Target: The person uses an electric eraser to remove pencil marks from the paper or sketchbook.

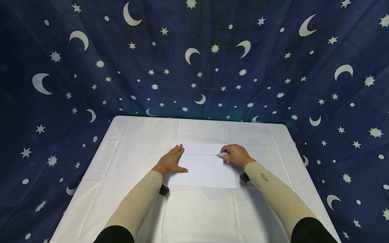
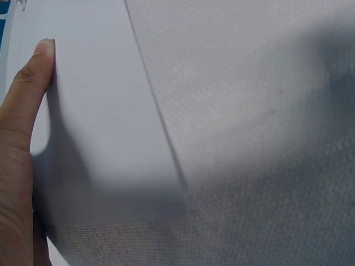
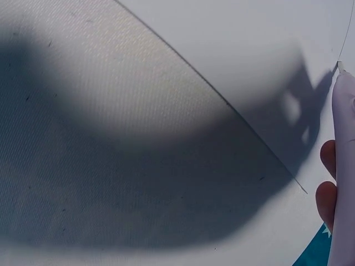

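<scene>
A white sheet of paper [image 1: 203, 173] lies on the table, with a thin dark line [image 1: 197, 154] running across its upper part. My left hand [image 1: 171, 162] presses on the sheet's left side, fingers straight and thumb spread out; in the left wrist view its thumb [image 2: 41, 69] rests on the paper. My right hand [image 1: 239, 155] grips a thick lavender pen-shaped tool [image 3: 345, 144] near the sheet's upper right. The tool's narrow tip touches the paper at the line's right end. Whether it is a pen or a cutter I cannot tell.
A white cloth with fold creases covers the table [image 1: 133, 152]. Dark blue curtains [image 1: 173, 60] printed with moons and stars hang behind it and along both sides. A small black wrist device [image 1: 164, 190] shows by each sleeve cuff.
</scene>
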Available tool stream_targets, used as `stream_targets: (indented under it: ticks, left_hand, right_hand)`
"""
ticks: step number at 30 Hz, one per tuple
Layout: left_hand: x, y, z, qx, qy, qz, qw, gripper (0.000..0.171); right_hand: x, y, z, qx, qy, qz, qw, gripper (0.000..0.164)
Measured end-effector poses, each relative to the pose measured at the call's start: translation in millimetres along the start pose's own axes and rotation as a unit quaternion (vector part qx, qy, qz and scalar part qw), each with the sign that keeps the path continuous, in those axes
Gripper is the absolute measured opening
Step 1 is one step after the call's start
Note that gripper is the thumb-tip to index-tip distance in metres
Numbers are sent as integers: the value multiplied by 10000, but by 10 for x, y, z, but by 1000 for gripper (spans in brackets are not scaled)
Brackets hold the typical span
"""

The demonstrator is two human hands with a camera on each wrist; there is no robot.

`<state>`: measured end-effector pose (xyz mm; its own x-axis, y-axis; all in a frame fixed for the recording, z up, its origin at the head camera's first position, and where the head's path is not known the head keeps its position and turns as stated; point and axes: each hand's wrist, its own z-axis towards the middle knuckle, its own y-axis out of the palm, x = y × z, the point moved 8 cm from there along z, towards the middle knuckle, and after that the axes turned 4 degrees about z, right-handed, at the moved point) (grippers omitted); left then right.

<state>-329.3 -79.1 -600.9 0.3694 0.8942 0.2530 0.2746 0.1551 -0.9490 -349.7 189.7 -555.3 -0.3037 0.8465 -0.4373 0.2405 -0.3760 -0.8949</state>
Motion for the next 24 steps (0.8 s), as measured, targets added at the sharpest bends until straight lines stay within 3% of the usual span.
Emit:
stream_targets:
  ticks: [24]
  left_hand:
    - [10,1,3,-41,-49,60,10000,115]
  right_hand:
    - [8,-11,-5,-11,80,101,9999,21]
